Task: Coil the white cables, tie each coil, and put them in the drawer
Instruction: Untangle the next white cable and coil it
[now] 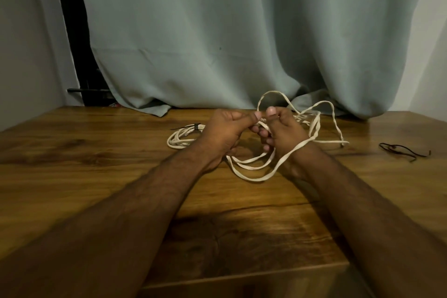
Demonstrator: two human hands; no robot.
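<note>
White flat cable (254,172) is held up over the middle of a wooden table (96,152) by two bare hands, which are seen close together, thumbs almost touching. The left hand (225,133) has its fingers curled, and a part of the cable is pinched between its thumb and the fingers. The right hand (280,130) is also closed on the same cable, with the thumb pressed on top and the fingers curled under it. From the two hands several loose loops hang down toward 6 o'clock and rest on the table between the wrists. One strand is laid across the right wrist. More loops of this cable rise above the hands toward 12 o'clock, and others are spread on the table toward 2 and 3 o'clock from the right hand; where the end of it lies cannot be told.

At 9 o'clock from the left hand, partly hidden behind it, a second white cable is seen as a finished coil (180,136) lying flat on the table. It is bound at its far side by a dark tie (196,126), and the tail of the tie points to the left.

Well apart at 3 o'clock, near the right edge of the table, a thin black tie (404,150) lies loose. Behind the table a grey-green curtain (217,31) hangs down to the surface, and its hem is touching the far edge.
</note>
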